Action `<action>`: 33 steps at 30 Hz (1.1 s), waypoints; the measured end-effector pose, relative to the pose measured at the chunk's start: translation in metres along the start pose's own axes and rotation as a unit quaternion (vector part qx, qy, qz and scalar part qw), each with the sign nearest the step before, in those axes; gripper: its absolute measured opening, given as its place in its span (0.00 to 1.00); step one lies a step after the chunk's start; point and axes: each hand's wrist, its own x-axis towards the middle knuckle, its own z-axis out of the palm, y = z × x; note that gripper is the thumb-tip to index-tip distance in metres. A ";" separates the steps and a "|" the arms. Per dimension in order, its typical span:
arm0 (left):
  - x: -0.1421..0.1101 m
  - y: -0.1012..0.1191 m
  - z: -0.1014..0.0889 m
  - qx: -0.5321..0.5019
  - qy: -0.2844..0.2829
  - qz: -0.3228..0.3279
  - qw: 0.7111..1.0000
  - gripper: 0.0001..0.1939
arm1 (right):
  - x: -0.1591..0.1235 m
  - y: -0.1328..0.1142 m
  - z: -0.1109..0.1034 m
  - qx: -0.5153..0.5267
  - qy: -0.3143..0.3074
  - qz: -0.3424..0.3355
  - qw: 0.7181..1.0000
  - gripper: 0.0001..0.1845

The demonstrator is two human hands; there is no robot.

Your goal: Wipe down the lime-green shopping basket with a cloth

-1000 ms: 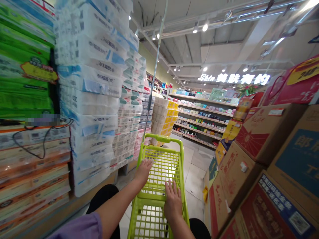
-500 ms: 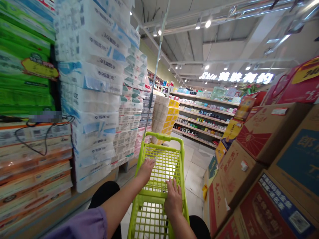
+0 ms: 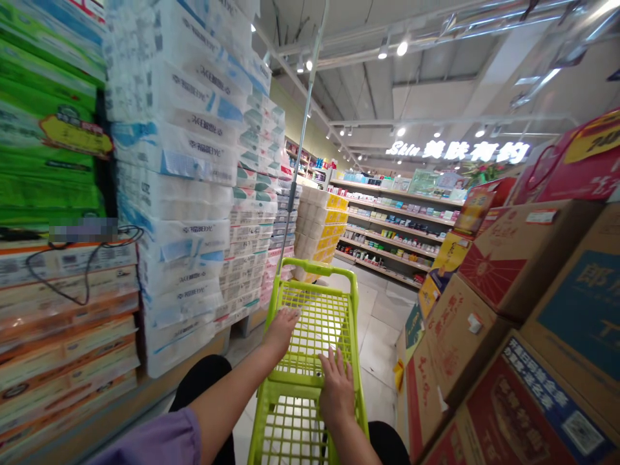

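A lime-green shopping cart with a plastic grid basket stands between my knees. My left hand lies over the basket's left edge, its fingers stretched forward and partly bunched from this angle. Over the near right part of the basket is my right hand, palm down with fingers spread. Neither hand holds anything that I can see; whether they press on the plastic or hover just above it, I cannot tell. A thin metal pole rises from the cart's far left corner.
White-wrapped paper packs are stacked high on the left, beside green packs and a black cable. Cardboard boxes line the right side. Pale floor tiles lead to product shelves ahead.
The view shifts slightly. Both hands keep nearly the same places over the cart, and the cart looks unmoved against the stacks.
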 end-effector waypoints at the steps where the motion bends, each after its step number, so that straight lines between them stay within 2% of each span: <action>1: -0.004 0.003 0.005 -0.004 -0.003 0.010 1.000 0.29 | 0.000 0.000 0.000 0.004 0.002 -0.002 1.000 0.43; 4: -0.024 0.022 0.020 -0.020 -0.018 0.069 0.997 0.24 | -0.001 -0.001 -0.004 0.013 -0.004 -0.007 1.000 0.44; 7: -0.032 0.034 0.020 -0.039 -0.044 0.111 0.992 0.23 | -0.002 -0.001 -0.010 0.020 -0.014 -0.001 1.000 0.43; 9: -0.023 0.030 0.010 -0.044 -0.044 0.084 0.994 0.23 | -0.003 -0.002 -0.012 0.020 -0.017 0.004 1.000 0.42; 12: -0.004 0.016 -0.006 -0.016 -0.020 0.002 1.000 0.26 | -0.002 -0.002 -0.008 0.008 -0.017 0.006 1.000 0.43; 15: 0.000 0.013 -0.003 0.025 -0.018 -0.012 0.999 0.27 | 0.000 0.000 0.000 -0.007 -0.007 0.002 1.000 0.44; 19: -0.025 0.035 0.021 0.021 -0.023 0.073 0.997 0.21 | 0.000 0.000 0.001 -0.001 -0.002 -0.002 1.000 0.43; 22: -0.037 0.042 0.023 -0.001 -0.020 0.133 0.991 0.19 | -0.001 0.000 -0.003 0.016 0.001 -0.002 1.000 0.42; 24: -0.032 0.034 0.013 -0.006 -0.014 0.118 0.993 0.19 | -0.002 0.000 -0.004 0.020 0.001 -0.001 1.000 0.41; 28: -0.011 0.010 -0.009 0.005 0.012 -0.001 1.000 0.23 | 0.000 0.002 0.004 0.018 0.020 0.002 1.000 0.42; 30: -0.010 0.009 -0.007 0.011 0.006 -0.024 1.000 0.26 | 0.002 0.003 0.010 0.021 0.035 0.000 0.999 0.42; 33: -0.025 0.024 0.011 0.011 -0.016 0.023 1.000 0.26 | 0.003 0.004 0.013 0.030 0.042 -0.004 0.999 0.43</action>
